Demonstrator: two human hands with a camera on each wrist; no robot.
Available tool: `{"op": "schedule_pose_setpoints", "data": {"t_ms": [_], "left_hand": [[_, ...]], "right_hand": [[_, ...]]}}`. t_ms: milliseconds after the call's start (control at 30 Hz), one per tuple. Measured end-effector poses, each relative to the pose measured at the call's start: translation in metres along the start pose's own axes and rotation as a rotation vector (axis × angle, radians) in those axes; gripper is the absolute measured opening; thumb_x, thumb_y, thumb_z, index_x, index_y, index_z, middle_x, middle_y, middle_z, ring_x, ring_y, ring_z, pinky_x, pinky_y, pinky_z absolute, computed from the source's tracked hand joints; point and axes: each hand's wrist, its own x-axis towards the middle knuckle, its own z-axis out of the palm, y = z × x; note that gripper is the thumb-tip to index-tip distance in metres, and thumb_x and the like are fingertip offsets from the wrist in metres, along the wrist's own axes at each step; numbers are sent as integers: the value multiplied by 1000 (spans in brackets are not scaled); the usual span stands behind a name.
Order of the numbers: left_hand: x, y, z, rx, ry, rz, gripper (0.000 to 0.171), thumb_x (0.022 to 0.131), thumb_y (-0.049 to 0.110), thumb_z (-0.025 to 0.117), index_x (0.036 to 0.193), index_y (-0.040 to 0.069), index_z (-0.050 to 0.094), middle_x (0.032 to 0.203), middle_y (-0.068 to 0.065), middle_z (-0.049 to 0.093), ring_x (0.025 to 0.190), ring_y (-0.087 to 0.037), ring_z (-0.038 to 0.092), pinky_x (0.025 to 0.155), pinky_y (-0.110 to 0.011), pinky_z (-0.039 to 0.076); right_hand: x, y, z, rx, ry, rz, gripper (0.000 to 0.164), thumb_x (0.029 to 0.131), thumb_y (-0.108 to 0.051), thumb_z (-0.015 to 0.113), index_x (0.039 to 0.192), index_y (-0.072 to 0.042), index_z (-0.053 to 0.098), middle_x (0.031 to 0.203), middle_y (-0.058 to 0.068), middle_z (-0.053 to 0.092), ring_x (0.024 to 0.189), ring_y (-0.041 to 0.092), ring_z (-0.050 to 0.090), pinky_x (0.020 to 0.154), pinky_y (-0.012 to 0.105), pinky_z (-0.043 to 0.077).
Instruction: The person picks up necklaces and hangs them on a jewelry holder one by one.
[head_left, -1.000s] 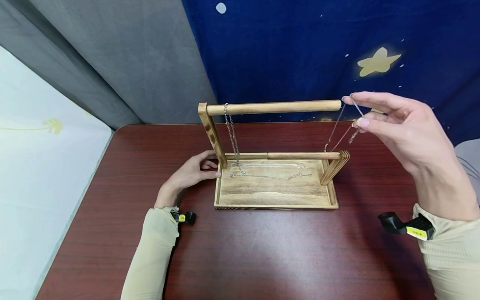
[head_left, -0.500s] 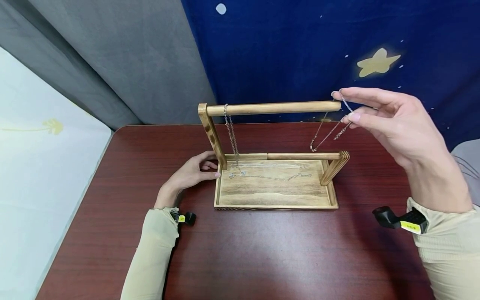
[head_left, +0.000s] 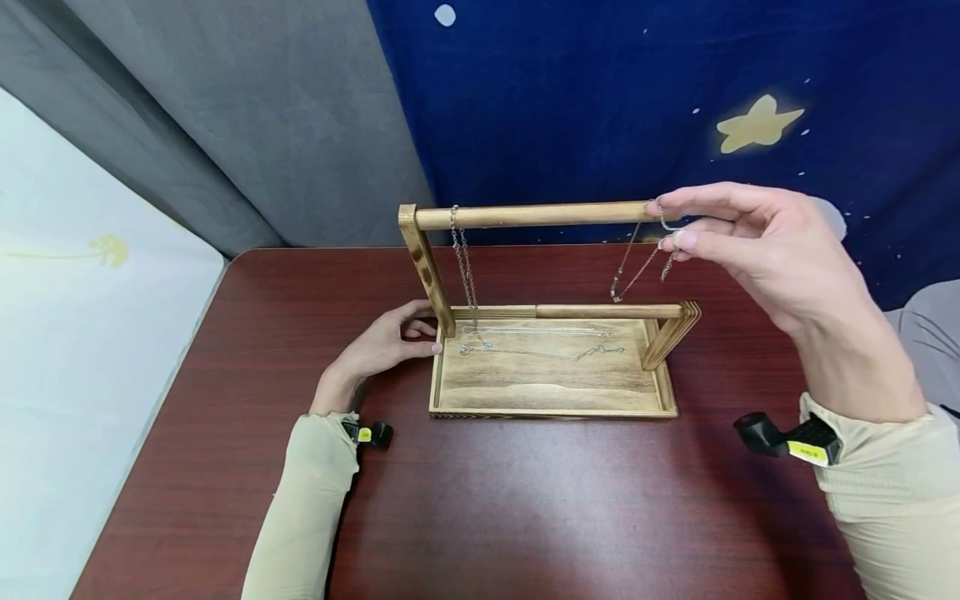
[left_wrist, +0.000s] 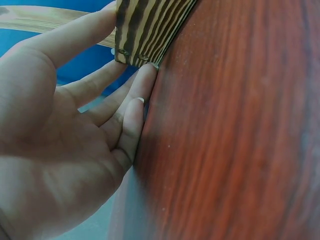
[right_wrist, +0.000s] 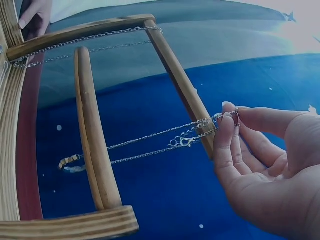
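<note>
My right hand [head_left: 780, 250] pinches a thin chain necklace [right_wrist: 150, 132] between thumb and fingers at the free right end of the stand's top bar [head_left: 555, 215]. The necklace hangs in a loop below the bar, with small square beads [right_wrist: 70, 162] at its bottom and a clasp [right_wrist: 187, 142] near the fingertips. One strand runs behind the bar in the head view. My left hand [head_left: 386, 340] holds the left end of the wooden jewelry stand [head_left: 555, 412], thumb on the near side and fingers behind. Another necklace [head_left: 467, 275] hangs from the bar's left part.
Inside the stand's tray lie two fine chains [head_left: 540, 331], stretched lengthwise. A lower wooden rod [head_left: 607, 312] runs between the posts. The stand sits on a reddish-brown table [head_left: 525, 500]. Blue and grey curtains [head_left: 555, 100] hang behind it.
My right hand has moved left along the end of the top bar, bringing the necklace loop with it. The left hand and the stand have stayed in place.
</note>
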Motion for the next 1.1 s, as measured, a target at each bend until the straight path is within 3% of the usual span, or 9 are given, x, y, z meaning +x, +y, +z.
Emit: {"op": "schedule_pose_setpoints", "data": {"t_ms": [633,1100], "left_hand": [[2,3,3,12,-2,14,67,89,13,76,147,8,44,128,-14,60,110,-27,61,89,-34,48],[1,3,3,16,0,8,69,89,15,77,149,7,43,125,-15,62,110,-26,61,89,-32,48]], "right_hand": [[7,2,26,-98,-26,4,34,87,15,65,122,13,63,112,17,71,88,22,73,80,27,56],[18,0,51,-190,-30,34,36,88,6,71,123,3,66,116,16,69,89,20,72,83,26,54]]}}
